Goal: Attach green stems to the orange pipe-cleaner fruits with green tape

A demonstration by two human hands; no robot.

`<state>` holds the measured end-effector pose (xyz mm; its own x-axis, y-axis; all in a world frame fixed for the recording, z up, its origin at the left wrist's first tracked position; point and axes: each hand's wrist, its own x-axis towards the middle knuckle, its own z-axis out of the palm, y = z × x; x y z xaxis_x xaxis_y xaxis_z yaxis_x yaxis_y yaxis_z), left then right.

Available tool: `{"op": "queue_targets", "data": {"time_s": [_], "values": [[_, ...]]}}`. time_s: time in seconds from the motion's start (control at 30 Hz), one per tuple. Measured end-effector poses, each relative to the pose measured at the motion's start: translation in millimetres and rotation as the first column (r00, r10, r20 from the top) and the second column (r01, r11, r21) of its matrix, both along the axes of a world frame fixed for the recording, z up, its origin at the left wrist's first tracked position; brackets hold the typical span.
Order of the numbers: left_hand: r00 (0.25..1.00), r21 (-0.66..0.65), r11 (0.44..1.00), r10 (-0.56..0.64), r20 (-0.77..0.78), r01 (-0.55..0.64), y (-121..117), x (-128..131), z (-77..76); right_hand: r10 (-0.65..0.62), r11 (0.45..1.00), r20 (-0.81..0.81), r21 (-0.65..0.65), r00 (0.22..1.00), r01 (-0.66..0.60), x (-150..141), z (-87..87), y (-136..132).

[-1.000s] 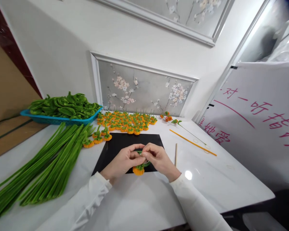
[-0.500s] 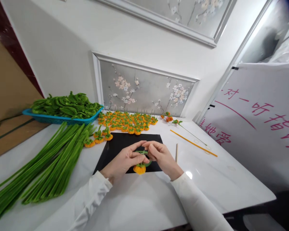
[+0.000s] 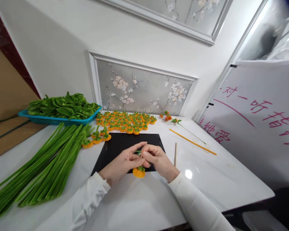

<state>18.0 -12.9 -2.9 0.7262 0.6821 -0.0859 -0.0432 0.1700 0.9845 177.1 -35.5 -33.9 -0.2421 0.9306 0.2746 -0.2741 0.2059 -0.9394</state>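
Observation:
In the head view, my left hand is closed in a pinch at the green base of an orange fuzzy flower. The flower hangs head down below the fingers, near the front edge of a black mat. My right hand meets the left one, with thumb and forefinger pinched together just above the flower's stem. Between the hands shows a bit of a thin green band; the fingers cover most of it, and the stem too.
Many similar orange flowers stand along the wall. Green pipe cleaners lie at left, before a blue tray of green fuzzy leaves. To the right are a thin stick, an orange pipe cleaner and a flower stem.
My right fingers have come down and closer to the left hand, covering more of the green band. The flower has tilted slightly. The whole view has shifted a little.

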Motion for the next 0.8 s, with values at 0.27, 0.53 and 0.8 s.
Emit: {"op": "queue_targets", "data": {"time_s": [0.27, 0.53, 0.8], "values": [[0.998, 0.045, 0.997, 0.059, 0.012, -0.059, 3.9, 0.3, -2.4, -0.131, 0.991, 0.060, 0.003, 0.990, 0.131, -3.4, 1.0, 1.9], [0.998, 0.016, 0.998, 0.057, 0.023, -0.057, 4.4, -4.2, -1.7, -0.006, 0.998, 0.007, -0.055, 1.000, 0.007, 0.1, -5.0, 7.7], [0.999, -0.059, 0.998, 0.029, 0.042, -0.026, 5.1, -3.7, -2.6, -0.158, 0.986, -0.064, 0.044, 0.985, 0.161, -6.7, -7.6, 7.4]]}}
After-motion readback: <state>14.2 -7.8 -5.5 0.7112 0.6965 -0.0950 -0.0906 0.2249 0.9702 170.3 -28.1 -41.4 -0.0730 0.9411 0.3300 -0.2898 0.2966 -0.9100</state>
